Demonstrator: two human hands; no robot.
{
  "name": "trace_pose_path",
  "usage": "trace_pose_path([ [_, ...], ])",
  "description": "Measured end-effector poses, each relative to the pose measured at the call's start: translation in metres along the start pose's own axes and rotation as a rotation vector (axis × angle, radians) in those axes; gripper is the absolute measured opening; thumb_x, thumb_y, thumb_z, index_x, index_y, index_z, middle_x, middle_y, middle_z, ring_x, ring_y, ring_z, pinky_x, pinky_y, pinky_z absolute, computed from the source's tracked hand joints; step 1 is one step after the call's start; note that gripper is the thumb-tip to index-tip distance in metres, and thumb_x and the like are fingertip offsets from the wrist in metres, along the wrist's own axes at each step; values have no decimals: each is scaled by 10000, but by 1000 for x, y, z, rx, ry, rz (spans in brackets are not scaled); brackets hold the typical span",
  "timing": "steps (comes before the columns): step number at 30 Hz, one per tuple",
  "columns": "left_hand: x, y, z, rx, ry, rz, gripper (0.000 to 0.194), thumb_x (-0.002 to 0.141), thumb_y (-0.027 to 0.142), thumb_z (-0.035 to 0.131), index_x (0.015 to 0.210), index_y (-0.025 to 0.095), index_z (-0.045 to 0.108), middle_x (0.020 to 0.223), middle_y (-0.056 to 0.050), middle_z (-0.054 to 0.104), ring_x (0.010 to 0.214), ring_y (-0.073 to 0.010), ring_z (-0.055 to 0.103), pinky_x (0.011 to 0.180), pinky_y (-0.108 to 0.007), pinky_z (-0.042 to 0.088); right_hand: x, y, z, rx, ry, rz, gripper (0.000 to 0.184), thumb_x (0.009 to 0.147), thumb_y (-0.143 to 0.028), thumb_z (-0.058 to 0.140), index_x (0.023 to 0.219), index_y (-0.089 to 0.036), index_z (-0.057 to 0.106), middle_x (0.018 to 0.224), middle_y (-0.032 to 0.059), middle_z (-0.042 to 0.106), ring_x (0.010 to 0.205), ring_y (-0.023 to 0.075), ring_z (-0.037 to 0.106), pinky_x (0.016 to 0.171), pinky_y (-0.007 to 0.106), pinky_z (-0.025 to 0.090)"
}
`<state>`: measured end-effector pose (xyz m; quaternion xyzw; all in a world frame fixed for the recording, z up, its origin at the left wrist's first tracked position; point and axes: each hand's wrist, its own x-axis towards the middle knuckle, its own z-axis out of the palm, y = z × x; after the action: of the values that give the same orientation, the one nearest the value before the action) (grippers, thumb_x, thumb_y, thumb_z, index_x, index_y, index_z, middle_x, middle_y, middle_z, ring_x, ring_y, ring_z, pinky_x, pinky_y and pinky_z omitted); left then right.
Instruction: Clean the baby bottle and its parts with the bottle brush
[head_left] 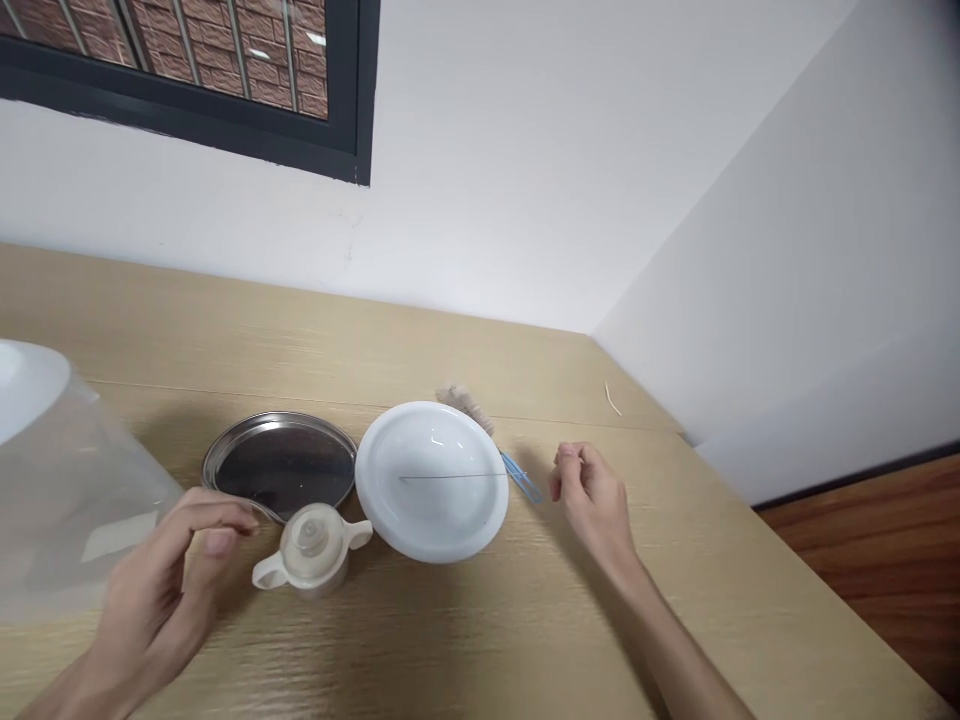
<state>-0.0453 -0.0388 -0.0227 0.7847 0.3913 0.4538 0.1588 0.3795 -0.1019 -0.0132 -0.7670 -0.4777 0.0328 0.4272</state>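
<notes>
My right hand (pixel 591 495) hovers over the table right of a white bowl (pixel 431 530), thumb and forefinger pinched together. A thin, thread-like strand (pixel 454 476) crosses above the bowl toward that hand; whether the fingers hold it cannot be made out. My left hand (pixel 169 580) is at the lower left, fingers bent, thumb slightly apart from them, nothing visible between. Just right of it stands a white two-handled cup (pixel 313 555) with a clear spout on top. Behind the cup lies a round metal tray (pixel 281 465). A brush (pixel 466 402) with a blue handle (pixel 521 478) is partly hidden behind the bowl.
A large translucent plastic container (pixel 67 500) stands at the left edge. A small pale strip (pixel 613 399) lies on the wooden table (pixel 480 640) at the right. White walls and a dark-framed window (pixel 352 90) rise behind. The table's right edge borders brown wood (pixel 877 540).
</notes>
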Motion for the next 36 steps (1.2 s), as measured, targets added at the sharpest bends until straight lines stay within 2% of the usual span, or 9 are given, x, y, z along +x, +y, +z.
trace_pose_path([
  [4, 8, 10, -5, 27, 77, 15, 231, 986, 174, 483, 772, 246, 529, 675, 43, 550, 562, -123, 521, 546, -244, 442, -1, 2, -4, -53, 53, -14, 578, 995, -653, 391, 579, -253, 388, 451, -33, 450, 446, 135, 439, 505, 285, 340],
  [9, 16, 17, -7, 82, 139, 109, 394, 953, 142, 548, 586, 206, 420, 552, 56, 391, 466, -84, 390, 455, -230, 317, 1, 4, -7, -45, 120, -39, 639, 968, -691, 431, 512, -248, 361, 413, -35, 389, 411, 122, 397, 469, 290, 306],
  [16, 11, 8, -3, -100, 102, 102, 545, 1058, 328, 443, 528, 199, 426, 499, 15, 460, 501, -126, 445, 505, -276, 361, 8, 17, -8, 70, 155, -150, 581, 959, -667, 484, 623, -203, 576, 560, 23, 609, 469, 139, 538, 478, 275, 414],
  [20, 11, 3, -3, -113, 65, 115, 650, 1061, 562, 262, 562, 211, 485, 534, -29, 551, 558, -171, 530, 569, -325, 440, 5, 9, -5, 189, 204, -265, 381, 976, -544, 544, 952, -179, 652, 797, 67, 722, 689, 186, 692, 651, 322, 561],
  [24, 9, 7, 0, -89, 2, 117, 525, 860, 687, 606, 970, 179, 675, 912, -117, 727, 858, -261, 674, 766, -389, 557, -11, -39, 1, 283, 152, -447, 333, 1007, -411, 532, 1253, -192, 574, 1075, 123, 743, 980, 233, 734, 863, 422, 596],
  [28, 4, 21, 9, -101, -194, -16, 693, 714, 427, 834, 1311, 215, 555, 1227, -127, 692, 1098, -301, 676, 954, -427, 552, -34, -120, 9, 168, -74, -756, 238, 994, -370, 583, 1158, -201, 615, 963, 76, 738, 822, 196, 701, 758, 331, 553],
  [31, 2, 31, 16, -171, -316, -128, 689, 705, 351, 854, 1313, 240, 549, 1263, -98, 680, 1124, -296, 665, 961, -414, 546, -49, -173, 23, 20, -346, -917, 380, 999, -539, 511, 1035, -175, 614, 850, 64, 712, 706, 200, 663, 609, 307, 439],
  [33, 2, 35, 21, -233, -344, -209, 615, 710, 297, 831, 1268, 247, 576, 1230, -74, 693, 1085, -286, 672, 923, -400, 555, -58, -196, 37, -151, -488, -877, 473, 966, -651, 497, 910, -191, 593, 773, 49, 705, 636, 200, 642, 557, 296, 346],
  [36, 4, 38, 29, -332, -319, -330, 426, 732, 227, 757, 1137, 230, 625, 1095, -46, 714, 967, -260, 674, 826, -369, 563, -69, -213, 58, -355, -558, -868, 610, 893, -795, 480, 875, -193, 572, 726, 65, 716, 597, 220, 657, 554, 288, 287],
])
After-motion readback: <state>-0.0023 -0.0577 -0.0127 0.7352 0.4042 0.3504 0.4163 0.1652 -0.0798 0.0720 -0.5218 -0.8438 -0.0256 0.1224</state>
